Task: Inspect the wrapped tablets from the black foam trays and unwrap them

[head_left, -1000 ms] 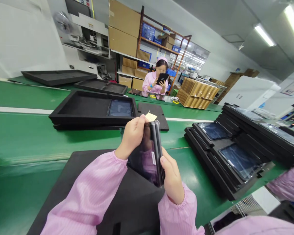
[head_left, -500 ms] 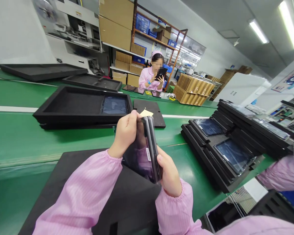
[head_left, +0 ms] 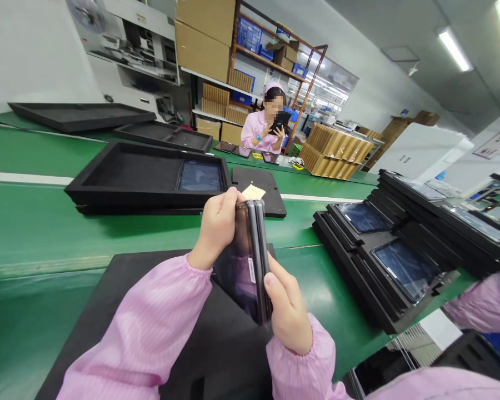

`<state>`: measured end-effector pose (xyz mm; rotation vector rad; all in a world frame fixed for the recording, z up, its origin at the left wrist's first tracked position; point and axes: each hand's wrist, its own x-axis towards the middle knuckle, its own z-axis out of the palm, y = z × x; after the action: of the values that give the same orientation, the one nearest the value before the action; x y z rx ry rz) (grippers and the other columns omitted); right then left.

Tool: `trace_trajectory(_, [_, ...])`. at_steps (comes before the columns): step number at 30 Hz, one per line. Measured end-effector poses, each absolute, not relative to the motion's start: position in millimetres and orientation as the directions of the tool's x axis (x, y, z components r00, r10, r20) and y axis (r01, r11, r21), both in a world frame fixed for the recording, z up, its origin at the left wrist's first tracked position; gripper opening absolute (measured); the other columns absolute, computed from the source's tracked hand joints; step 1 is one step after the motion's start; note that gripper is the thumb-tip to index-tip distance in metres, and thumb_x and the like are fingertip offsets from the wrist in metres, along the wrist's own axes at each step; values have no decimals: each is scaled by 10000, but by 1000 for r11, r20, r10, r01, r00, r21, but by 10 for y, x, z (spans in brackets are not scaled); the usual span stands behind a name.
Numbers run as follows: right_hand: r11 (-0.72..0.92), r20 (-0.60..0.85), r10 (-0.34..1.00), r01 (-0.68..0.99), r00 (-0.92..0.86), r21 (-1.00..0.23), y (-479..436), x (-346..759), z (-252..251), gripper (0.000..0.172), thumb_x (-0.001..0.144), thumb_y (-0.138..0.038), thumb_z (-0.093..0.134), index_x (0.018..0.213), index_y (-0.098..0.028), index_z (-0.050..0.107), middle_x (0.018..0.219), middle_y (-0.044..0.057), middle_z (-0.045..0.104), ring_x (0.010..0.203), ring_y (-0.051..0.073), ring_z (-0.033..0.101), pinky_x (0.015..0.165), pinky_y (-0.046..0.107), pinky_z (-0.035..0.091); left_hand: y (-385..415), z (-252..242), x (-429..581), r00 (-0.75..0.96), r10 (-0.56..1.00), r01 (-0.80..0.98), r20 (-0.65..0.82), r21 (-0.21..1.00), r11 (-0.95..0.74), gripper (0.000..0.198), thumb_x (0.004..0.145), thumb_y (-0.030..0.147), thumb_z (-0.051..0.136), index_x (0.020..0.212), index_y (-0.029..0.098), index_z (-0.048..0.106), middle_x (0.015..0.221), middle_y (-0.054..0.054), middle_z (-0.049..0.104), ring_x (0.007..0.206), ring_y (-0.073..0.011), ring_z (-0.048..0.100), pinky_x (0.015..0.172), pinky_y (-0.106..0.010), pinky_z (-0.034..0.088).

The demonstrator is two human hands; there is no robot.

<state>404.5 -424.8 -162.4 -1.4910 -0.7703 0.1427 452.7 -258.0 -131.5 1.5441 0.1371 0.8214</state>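
Both my hands hold a pair of thin dark glossy panels [head_left: 250, 261] upright and edge-on above a black foam pad [head_left: 158, 333]. My left hand [head_left: 216, 228] is wrapped round the panels' top left edge, fingers closed. My right hand [head_left: 289, 311] grips their lower right edge, thumb pressed on the rim. A small white label shows on the panels' edge. Pink sleeves cover both my arms.
A black foam tray [head_left: 145, 183] with one bagged panel lies on the green belt [head_left: 45, 228] ahead, a dark pad with a yellow note [head_left: 254, 192] beside it. Stacked black trays [head_left: 404, 255] with bagged panels stand right. A person in pink [head_left: 266, 128] sits opposite; another pink sleeve [head_left: 483, 300] is far right.
The panels and both hands stay almost as they were; the panels look turned slightly more edge-on. The view has shifted a little.
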Motion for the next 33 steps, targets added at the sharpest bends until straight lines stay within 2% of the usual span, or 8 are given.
trace_trajectory(7, [143, 366, 518, 343, 773, -928, -4233, 4120, -1608, 503, 996, -543, 484, 1386, -252, 609, 1357, 43, 664, 1324, 268, 568, 1147, 437, 436, -2578, -1317, 4552, 713, 571, -373, 406, 910, -182, 405, 876, 398, 424, 531, 213, 527, 474, 12, 471, 491, -148, 455, 521, -264, 402])
trace_trajectory(14, [370, 345, 553, 148, 758, -917, -4182, 4218, -1651, 472, 965, -416, 501, 1375, -215, 622, 1425, 37, 608, 1399, 271, 483, 1210, 437, 330, -2529, -1340, 4647, 705, 567, -358, 426, 904, -234, 428, 868, 452, 415, 524, 216, 511, 479, 17, 475, 502, -146, 457, 544, -275, 374])
trace_trajectory(21, [333, 269, 580, 77, 769, -940, -4180, 4215, -1586, 610, 789, -362, 459, 1333, -162, 649, 1351, 50, 662, 1337, 303, 541, 1169, 447, 389, -2528, -1319, 4646, 714, 561, -352, 419, 907, -230, 389, 846, 389, 393, 514, 217, 501, 463, 15, 469, 494, -146, 452, 542, -274, 370])
trace_trajectory(28, [402, 287, 592, 33, 753, -915, -4177, 4224, -1618, 600, 744, -285, 472, 1301, -180, 668, 1352, 20, 658, 1348, 300, 520, 1204, 447, 320, -2521, -1320, 4649, 702, 565, -347, 434, 901, -261, 383, 813, 439, 382, 521, 220, 499, 478, 9, 477, 510, -151, 460, 557, -282, 378])
trace_trajectory(33, [385, 243, 594, -6, 767, -923, -4178, 4219, -1645, 584, 733, -317, 475, 1266, -197, 682, 1312, 28, 676, 1326, 314, 526, 1177, 455, 355, -2510, -1339, 4656, 700, 565, -350, 437, 899, -263, 387, 807, 454, 380, 525, 219, 502, 489, 9, 489, 511, -147, 458, 562, -283, 379])
